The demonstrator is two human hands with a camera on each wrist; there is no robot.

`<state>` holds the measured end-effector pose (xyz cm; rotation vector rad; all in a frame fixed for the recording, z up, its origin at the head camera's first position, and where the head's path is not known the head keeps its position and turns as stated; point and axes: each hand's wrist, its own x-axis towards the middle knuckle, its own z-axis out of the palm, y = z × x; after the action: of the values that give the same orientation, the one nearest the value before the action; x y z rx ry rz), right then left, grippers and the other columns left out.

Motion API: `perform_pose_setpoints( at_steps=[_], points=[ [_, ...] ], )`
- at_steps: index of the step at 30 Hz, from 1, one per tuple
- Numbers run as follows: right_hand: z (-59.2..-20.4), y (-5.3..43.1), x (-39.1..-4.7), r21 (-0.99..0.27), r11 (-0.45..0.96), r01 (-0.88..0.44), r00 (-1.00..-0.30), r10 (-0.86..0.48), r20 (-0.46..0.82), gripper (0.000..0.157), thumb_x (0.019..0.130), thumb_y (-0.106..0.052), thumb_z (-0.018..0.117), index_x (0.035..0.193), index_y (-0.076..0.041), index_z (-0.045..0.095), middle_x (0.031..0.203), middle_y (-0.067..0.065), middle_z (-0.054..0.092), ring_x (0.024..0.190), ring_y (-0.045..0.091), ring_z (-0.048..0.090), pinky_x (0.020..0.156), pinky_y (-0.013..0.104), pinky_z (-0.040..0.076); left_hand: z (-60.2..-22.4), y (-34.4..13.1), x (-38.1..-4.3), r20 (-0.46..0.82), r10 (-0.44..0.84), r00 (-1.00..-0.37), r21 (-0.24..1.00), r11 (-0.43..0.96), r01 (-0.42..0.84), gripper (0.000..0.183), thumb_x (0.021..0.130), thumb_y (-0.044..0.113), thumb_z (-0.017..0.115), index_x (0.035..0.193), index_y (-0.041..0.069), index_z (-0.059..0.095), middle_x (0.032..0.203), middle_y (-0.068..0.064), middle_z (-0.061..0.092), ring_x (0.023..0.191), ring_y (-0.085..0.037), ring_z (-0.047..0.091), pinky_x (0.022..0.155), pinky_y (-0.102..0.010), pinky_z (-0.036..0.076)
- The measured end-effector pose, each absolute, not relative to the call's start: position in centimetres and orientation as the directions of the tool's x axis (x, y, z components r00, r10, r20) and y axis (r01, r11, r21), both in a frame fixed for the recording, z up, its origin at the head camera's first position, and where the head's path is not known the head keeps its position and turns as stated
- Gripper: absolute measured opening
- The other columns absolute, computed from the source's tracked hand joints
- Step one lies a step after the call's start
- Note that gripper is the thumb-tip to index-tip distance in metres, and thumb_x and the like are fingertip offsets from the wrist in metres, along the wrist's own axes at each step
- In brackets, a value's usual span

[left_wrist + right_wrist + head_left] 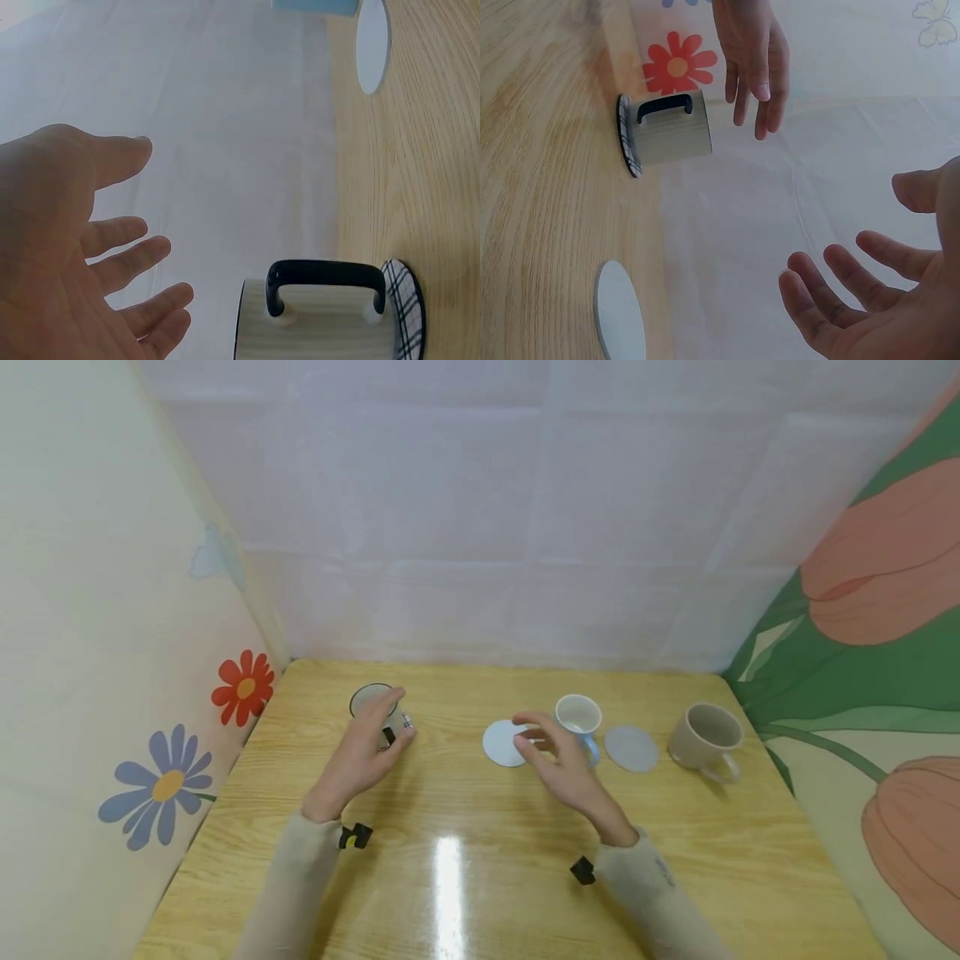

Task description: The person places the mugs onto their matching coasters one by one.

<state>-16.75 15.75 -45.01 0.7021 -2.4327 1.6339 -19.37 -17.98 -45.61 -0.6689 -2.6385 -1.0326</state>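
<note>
A cream mug [315,330] with a black handle stands on a plaid coaster [410,319] at the table's left. My left hand [358,758] hovers above and beside this mug, fingers loosely spread and apart from it in the left wrist view. Over the table's middle, my right hand [564,770] hangs in the air with fingers relaxed, holding nothing. It overlaps a round pale-blue coaster [501,743] in the head view. Just behind that hand stands a small mug [578,714], white inside with a light-blue handle, partly hidden by the fingers.
Right of the small mug lies a round grey coaster [632,749]. A larger beige mug [701,739] stands near the right edge of the wooden table [510,885]. White cloth [480,527] hangs behind, with flower-printed cloths at both sides.
</note>
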Motion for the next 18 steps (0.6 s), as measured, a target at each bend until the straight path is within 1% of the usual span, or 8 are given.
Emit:
perform_pose_setpoints(
  at_steps=[2, 5, 9, 14, 16, 18],
  points=[
    [-44.9, 16.1, -16.7, -0.844, 0.303, -0.442, -0.886, -0.291, 0.360, 0.035, 0.107, -0.007, 0.062, 0.141, 0.001, 0.060, 0.141, 0.026, 0.064, 0.120, 0.045, 0.069, 0.101, 0.060, 0.058, -45.6, -17.6, -19.5, 0.373, 0.338, -0.864, 0.579, 0.643, 0.502, 0.068, 0.106, 0.023, 0.069, 0.163, 0.002, 0.038, 0.166, -0.023, 0.042, 0.155, -0.042, 0.039, 0.125, -0.064, 0.036],
    [-45.0, 16.5, -16.6, -0.844, 0.305, -0.440, -0.890, -0.271, 0.366, 0.036, 0.106, -0.006, 0.063, 0.142, 0.000, 0.059, 0.140, 0.027, 0.064, 0.119, 0.046, 0.069, 0.101, 0.060, 0.059, -45.7, -17.1, -19.7, 0.361, 0.344, -0.867, 0.586, 0.640, 0.497, 0.069, 0.107, 0.029, 0.067, 0.164, 0.003, 0.037, 0.168, -0.021, 0.041, 0.155, -0.041, 0.038, 0.127, -0.062, 0.034],
    [-45.1, 17.2, -16.5, -0.836, 0.333, -0.435, -0.895, -0.263, 0.361, 0.038, 0.107, -0.008, 0.063, 0.144, -0.001, 0.058, 0.141, 0.023, 0.064, 0.119, 0.044, 0.069, 0.101, 0.057, 0.060, -46.1, -16.6, -20.0, 0.342, 0.336, -0.878, 0.601, 0.639, 0.479, 0.069, 0.108, 0.032, 0.066, 0.164, 0.005, 0.037, 0.169, -0.019, 0.040, 0.156, -0.039, 0.038, 0.128, -0.060, 0.033],
    [-45.1, 18.2, -16.2, -0.827, 0.373, -0.422, -0.904, -0.240, 0.353, 0.038, 0.108, -0.012, 0.063, 0.145, -0.005, 0.058, 0.143, 0.019, 0.064, 0.121, 0.042, 0.068, 0.100, 0.056, 0.059, -46.5, -16.0, -20.3, 0.354, 0.342, -0.870, 0.598, 0.633, 0.492, 0.068, 0.108, 0.031, 0.066, 0.163, 0.004, 0.038, 0.167, -0.021, 0.043, 0.155, -0.042, 0.039, 0.128, -0.063, 0.033],
    [-45.2, 18.7, -16.2, -0.821, 0.384, -0.423, -0.905, -0.226, 0.360, 0.037, 0.108, -0.011, 0.062, 0.145, -0.005, 0.059, 0.142, 0.018, 0.065, 0.121, 0.041, 0.069, 0.100, 0.052, 0.060, -46.6, -15.8, -20.4, 0.354, 0.348, -0.868, 0.599, 0.629, 0.496, 0.068, 0.108, 0.031, 0.066, 0.163, 0.003, 0.039, 0.167, -0.021, 0.043, 0.155, -0.042, 0.039, 0.128, -0.062, 0.032],
    [-45.3, 19.2, -16.1, -0.813, 0.391, -0.432, -0.901, -0.216, 0.375, 0.036, 0.108, -0.009, 0.062, 0.143, -0.003, 0.059, 0.141, 0.019, 0.066, 0.120, 0.041, 0.070, 0.099, 0.045, 0.062, -46.6, -15.5, -20.4, 0.349, 0.350, -0.869, 0.606, 0.624, 0.494, 0.068, 0.108, 0.032, 0.066, 0.163, 0.004, 0.039, 0.167, -0.019, 0.043, 0.156, -0.040, 0.039, 0.129, -0.061, 0.033]
  ],
)
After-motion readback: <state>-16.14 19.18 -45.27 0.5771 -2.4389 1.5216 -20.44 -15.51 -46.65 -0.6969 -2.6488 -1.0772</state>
